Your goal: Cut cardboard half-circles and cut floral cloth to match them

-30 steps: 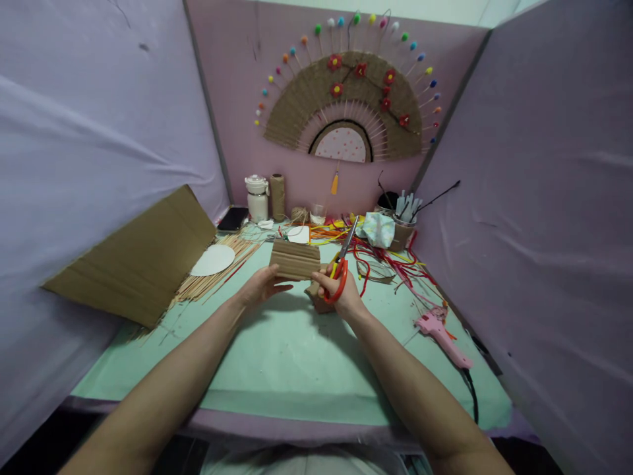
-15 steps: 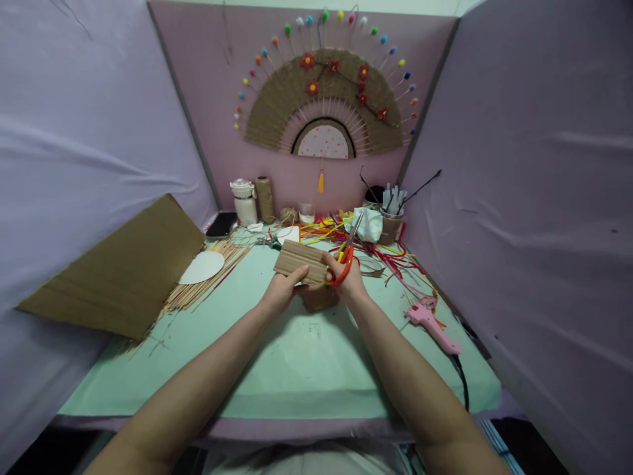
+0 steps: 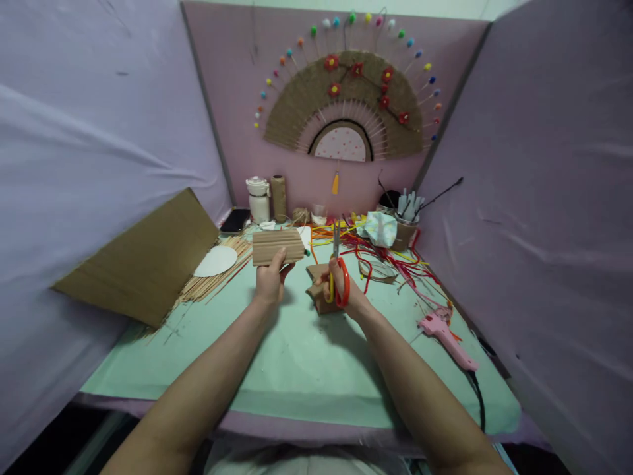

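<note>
The small corrugated cardboard piece (image 3: 277, 244) is gripped in the left hand (image 3: 268, 284), thumb pressed on its ribbed face, and it's held up above the table (image 3: 291, 369). The scissors (image 3: 347, 284) are clasped in the right hand (image 3: 353, 298), fingers curled round the handles, blades pointed toward the back. Some torn-looking brown cardboard (image 3: 324, 305) can be seen just below that hand; whether it's being touched can't really be told. Off to the right, a pink glue gun (image 3: 451, 340) is laid down, cord attached.
</note>
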A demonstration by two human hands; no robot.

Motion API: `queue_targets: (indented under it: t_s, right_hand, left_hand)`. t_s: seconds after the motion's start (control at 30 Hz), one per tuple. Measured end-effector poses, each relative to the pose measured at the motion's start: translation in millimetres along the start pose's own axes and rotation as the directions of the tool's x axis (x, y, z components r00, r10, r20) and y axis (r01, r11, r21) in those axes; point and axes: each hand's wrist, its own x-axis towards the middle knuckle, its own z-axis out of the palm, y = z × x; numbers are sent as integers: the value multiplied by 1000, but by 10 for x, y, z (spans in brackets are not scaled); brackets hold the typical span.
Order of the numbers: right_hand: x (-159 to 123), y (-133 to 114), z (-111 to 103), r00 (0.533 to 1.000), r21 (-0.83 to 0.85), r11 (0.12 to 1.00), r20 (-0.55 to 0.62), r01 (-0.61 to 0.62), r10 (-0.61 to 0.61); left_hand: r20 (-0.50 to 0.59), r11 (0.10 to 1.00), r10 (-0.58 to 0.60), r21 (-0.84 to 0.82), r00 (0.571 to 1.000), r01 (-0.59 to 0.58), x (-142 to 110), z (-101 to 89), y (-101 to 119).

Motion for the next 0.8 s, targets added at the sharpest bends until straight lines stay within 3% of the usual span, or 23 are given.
queue_targets:
  t_s: [0.1, 0.2, 0.43, 0.8]
  right_hand:
    - [-125, 72, 161, 979, -2, 1000, 202, 0, 1]
    - [-198, 187, 286, 951, -73, 997, 308, 33, -9]
    - [-183, 366, 342, 941, -97, 989, 330, 109, -72]
    - [-185, 276, 331, 947, -197, 967, 306, 164, -98]
  left_hand:
    - [-48, 996, 75, -40, 996, -77, 40, -32, 103]
    - [-45, 991, 100, -85, 994, -103, 49, -52, 142]
    - [-19, 989, 74, -124, 997, -76, -2, -42, 98]
    - [-13, 991, 29, -134, 999, -31, -91, 3, 18]
